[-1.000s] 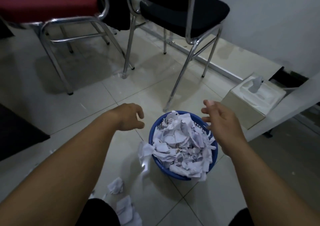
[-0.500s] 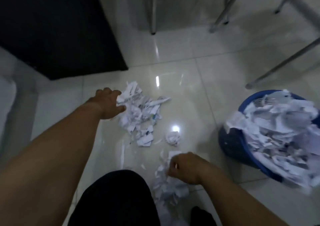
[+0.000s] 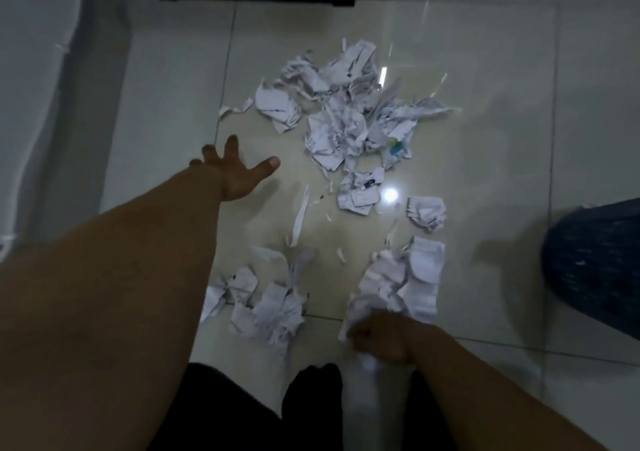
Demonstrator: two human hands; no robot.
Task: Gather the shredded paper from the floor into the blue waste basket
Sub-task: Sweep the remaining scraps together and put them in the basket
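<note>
Inspector: Task status?
Operator: Incomplete: shredded paper (image 3: 346, 121) lies on the floor (image 3: 485, 208) from 12 to 6 o'clock. The left hand (image 3: 235, 173) has fingers spread, empty; the right hand (image 3: 381, 339) has fingers curled round paper. The blue waste basket (image 3: 595, 270) sits at the 3 o'clock edge.

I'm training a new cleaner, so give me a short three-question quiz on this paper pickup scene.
1. True or false: the left hand is clenched in a fist.
2. At which edge of the view is the blue waste basket: A left, B right, C top?
3. Which hand is curled on shredded paper?
Key: 1 false, its fingers are spread; 2 B; 3 the right hand.
</note>
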